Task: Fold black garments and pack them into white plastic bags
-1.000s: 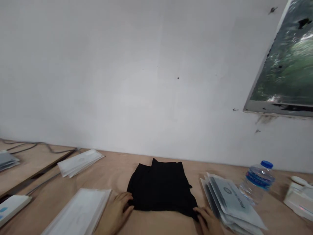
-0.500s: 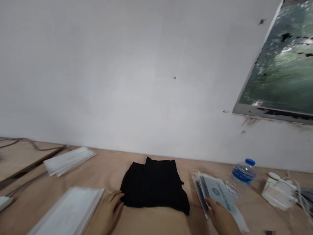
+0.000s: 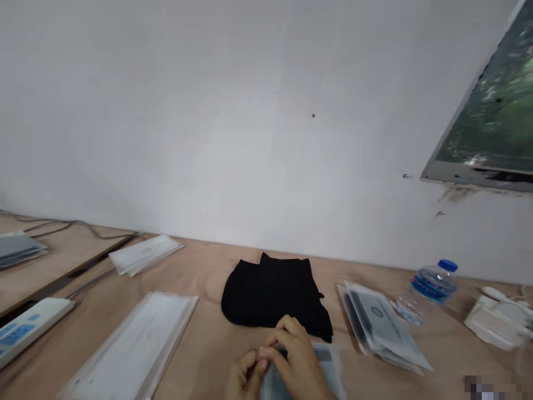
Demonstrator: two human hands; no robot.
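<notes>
A flat plastic packet point(image 3: 331, 364) with a grey inside lies at the near edge of view, partly covered by my hands. My left hand point(image 3: 245, 375) pinches at its far left corner, thumb and fingers closed. My right hand point(image 3: 297, 358) reaches across the packet, its thumb and fingertips closed at the same corner and meeting the left fingertips. Just beyond the hands, a folded black cloth point(image 3: 277, 291) lies on the wooden table. To the right sits a fanned stack of grey-printed packets point(image 3: 383, 319), apart from both hands.
White packets point(image 3: 137, 339) lie stacked on the left, with more white packets point(image 3: 145, 253) behind. A power strip point(image 3: 35, 328) stands at far left near a table gap. On the right are a water bottle point(image 3: 428, 289) and a white device point(image 3: 497, 322). A wall point(image 3: 233, 139) rises behind.
My right hand has left the right-hand stack and come to the middle, where a packet now lies. My left hand has moved right from beside the black cloth to join it. The view has shifted.
</notes>
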